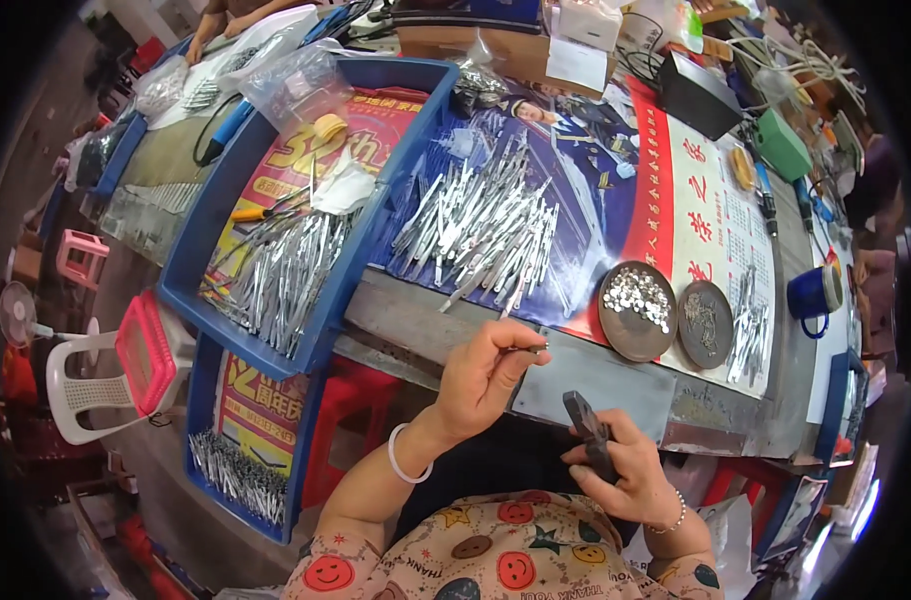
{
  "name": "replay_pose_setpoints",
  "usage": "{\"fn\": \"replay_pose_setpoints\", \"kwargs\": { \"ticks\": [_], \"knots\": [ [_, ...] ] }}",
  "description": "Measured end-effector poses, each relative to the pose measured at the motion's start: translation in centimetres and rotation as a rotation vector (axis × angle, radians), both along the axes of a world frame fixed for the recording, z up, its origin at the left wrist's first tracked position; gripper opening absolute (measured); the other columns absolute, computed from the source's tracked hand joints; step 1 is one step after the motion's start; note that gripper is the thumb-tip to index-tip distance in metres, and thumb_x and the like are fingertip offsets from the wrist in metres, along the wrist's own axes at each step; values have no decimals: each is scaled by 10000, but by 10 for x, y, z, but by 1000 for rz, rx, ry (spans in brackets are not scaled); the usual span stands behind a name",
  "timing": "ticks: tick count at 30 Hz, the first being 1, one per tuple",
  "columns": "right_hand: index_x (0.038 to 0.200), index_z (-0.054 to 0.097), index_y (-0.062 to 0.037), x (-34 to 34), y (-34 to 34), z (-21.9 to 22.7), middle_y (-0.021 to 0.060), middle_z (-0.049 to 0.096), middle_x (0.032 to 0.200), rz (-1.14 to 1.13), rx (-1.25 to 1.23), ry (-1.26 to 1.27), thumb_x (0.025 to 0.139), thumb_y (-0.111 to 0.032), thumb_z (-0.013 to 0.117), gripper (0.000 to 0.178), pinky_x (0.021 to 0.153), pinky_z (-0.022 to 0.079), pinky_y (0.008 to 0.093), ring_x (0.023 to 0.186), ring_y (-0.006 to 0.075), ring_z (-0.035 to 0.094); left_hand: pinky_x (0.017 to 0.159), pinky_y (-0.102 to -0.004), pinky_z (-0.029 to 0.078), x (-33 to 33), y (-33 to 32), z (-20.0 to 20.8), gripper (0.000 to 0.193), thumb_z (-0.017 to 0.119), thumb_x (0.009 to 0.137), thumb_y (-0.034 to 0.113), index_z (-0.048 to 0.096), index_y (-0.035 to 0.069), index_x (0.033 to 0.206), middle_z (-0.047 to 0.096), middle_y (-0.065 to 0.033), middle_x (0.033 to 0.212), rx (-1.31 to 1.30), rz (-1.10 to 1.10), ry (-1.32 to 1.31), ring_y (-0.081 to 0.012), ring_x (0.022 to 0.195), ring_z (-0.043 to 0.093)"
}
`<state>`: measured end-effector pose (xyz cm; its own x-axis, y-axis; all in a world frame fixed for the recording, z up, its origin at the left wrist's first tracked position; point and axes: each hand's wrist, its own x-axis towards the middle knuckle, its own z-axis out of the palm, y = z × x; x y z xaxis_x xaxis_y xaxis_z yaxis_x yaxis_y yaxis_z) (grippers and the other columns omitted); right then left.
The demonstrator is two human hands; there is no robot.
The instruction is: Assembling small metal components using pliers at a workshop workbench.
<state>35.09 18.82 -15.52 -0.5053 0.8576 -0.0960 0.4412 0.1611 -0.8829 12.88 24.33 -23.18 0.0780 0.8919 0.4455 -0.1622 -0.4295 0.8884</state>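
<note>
My left hand [480, 375] is raised over the near edge of the table, thumb and fingertips pinched together. A tiny dark piece shows at the fingertips, too small to name. Lower and to the right, my right hand [630, 470] is wrapped round a dark hand tool [589, 436] that points up and left; its exact kind I cannot make out. Beyond the left hand lies a heap of thin silvery metal strips [480, 225]. To the right stand a brown round dish [623, 345] with shiny small discs and a second dish [687, 345] with tiny metal parts.
A blue tray [347, 290] with more strips, a yellow tape roll and a plastic bag stands at left, a second blue tray [300, 480] below it. Another strip pile [748, 330] lies right of the dishes. A blue mug [813, 293] stands farther right; a white chair [85, 390] at left.
</note>
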Motion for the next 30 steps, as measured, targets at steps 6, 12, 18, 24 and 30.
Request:
{"fn": "replay_pose_setpoints", "kwargs": {
  "ticks": [6,12,18,24,30],
  "knots": [
    [789,622,26,-11,27,11,202,580,1102,132,279,-122,782,-86,744,165,656,520,355,775,301,625,782,-274,496,-7,0,3,151,525,1007,138,525,-8,1046,642,-142,983,-17,-36,-8,-160,854,617],
    [739,622,24,-13,37,64,178,607,1069,128,755,-169,549,-100,814,298,548,477,381,716,266,595,739,-288,495,-7,-3,-7,176,528,1008,178,520,2,1013,621,-151,924,10,-60,11,-189,830,613],
    [747,621,-10,-28,47,60,107,558,1045,208,541,-423,616,-158,784,257,606,502,343,828,251,587,713,-271,483,-6,-3,-4,110,554,983,104,538,8,1034,626,-118,930,88,-11,17,-190,770,593],
    [747,634,-1,-32,51,57,131,560,1027,221,476,-480,698,-134,752,184,611,507,359,801,266,603,728,-275,492,-10,-2,-2,63,531,974,56,498,10,1000,621,-156,973,-24,-67,63,-158,795,586],
    [800,659,-1,-15,35,62,128,549,1034,113,467,-352,727,-179,767,221,652,510,366,812,268,598,725,-271,491,-5,-13,4,105,526,997,95,510,-3,1033,587,-114,919,-112,-96,-210,-154,788,580]
  ]
}}
